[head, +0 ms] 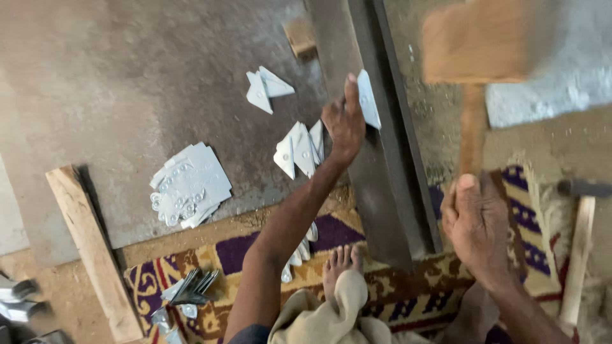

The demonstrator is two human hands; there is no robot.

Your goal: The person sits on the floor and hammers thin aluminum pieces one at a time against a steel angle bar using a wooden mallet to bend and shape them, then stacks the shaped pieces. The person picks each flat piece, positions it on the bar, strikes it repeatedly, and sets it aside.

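My left hand (344,122) holds a small flat metal piece (369,99) upright against the top of a long dark steel bar (376,191). My right hand (477,226) grips the handle of a wooden mallet (475,44), whose blurred head is raised above the bar at the upper right. My bare foot (340,262) rests on a patterned rug (395,299) beside the near end of the bar.
Bent metal pieces (299,150) and another pair (266,88) lie on the concrete floor. A stack of flat cut sheets (190,185) sits to the left, a wooden plank (92,248) beside it. A hammer (579,242) lies at right. More metal pieces (191,290) rest on the rug.
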